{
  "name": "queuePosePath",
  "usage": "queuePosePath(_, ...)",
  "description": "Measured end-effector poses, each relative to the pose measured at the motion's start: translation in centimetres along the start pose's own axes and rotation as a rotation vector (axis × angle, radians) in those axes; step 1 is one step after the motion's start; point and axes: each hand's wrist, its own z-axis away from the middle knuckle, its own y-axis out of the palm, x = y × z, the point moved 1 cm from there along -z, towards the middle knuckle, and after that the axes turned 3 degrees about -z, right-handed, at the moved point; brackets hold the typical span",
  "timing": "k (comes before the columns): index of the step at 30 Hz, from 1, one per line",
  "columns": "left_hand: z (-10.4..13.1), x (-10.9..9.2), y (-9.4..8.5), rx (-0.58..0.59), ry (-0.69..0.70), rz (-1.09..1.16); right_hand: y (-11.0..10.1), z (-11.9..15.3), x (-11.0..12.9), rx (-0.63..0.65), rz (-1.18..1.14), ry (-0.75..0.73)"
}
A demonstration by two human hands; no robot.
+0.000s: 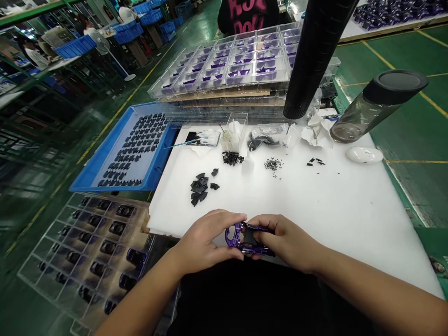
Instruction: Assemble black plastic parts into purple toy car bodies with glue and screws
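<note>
Close to my body, a glossy purple toy car body [234,235] is held between both hands, above the table's near edge. My left hand [210,238] grips its left end, thumb and fingers on opposite sides. My right hand [280,238] is closed around the other end, its fingers partly over a dark panel [249,237] lying inside the frame. Whether that panel is seated cannot be made out. On the white table beyond lie a pile of black curved pieces [199,187], a heap of thin black parts [232,158] and tiny black screws or pins [273,164].
A black electric screwdriver [308,70] hangs over the table. A tilted bottle [353,116] and a white oval object [364,155] stand right. Left are a blue tray [79,182] of dark parts and a clear divided tray [75,298] of car bodies. Stacked trays [168,95] rise behind.
</note>
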Motion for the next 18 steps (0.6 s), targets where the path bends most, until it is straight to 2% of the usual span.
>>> queuePosePath(3,0.01,0.29,-0.19,0.003,0.019,0.017,0.01,0.03,0.26,0.051,-0.035,0.053)
queuePosePath(7,0.00,0.42,-0.30,0.009,0.045,0.019,0.04,-0.04,0.26,0.038,-0.003,0.115)
queuePosePath(13,-0.07,0.53,-0.19,0.051,0.054,0.051,0.20,0.00,0.08,0.017,-0.001,0.114)
queuePosePath(18,0.21,0.86,-0.33,0.024,0.029,0.090,0.11,-0.03,0.36,0.059,-0.081,0.116)
